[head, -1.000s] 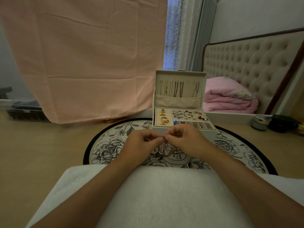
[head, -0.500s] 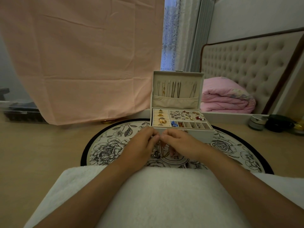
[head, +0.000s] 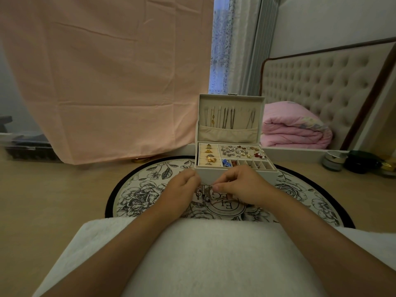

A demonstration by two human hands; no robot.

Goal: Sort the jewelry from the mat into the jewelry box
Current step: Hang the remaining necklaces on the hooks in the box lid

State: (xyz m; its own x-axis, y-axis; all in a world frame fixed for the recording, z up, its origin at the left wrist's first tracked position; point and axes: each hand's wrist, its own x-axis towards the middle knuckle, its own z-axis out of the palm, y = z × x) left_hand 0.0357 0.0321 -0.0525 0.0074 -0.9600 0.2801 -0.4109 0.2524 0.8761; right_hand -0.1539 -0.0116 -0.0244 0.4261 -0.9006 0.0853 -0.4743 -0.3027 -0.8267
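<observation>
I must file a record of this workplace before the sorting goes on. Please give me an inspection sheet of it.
Surface: round floral mat on a pale wooden floor.
Job's things: jewelry box, lid up, chains hanging in the lid, rings and small pieces in the tray; tangled jewelry on the mat between the hands.
Clutter: jars at the right; gold lid by the cloth.
Grippers: left hand and right hand, fingers pinched on the jewelry.
Cables: nothing seen.
Surroundings: pink cloth, curtain, bed headboard, folded pink quilt, white pillow on the lap.
</observation>
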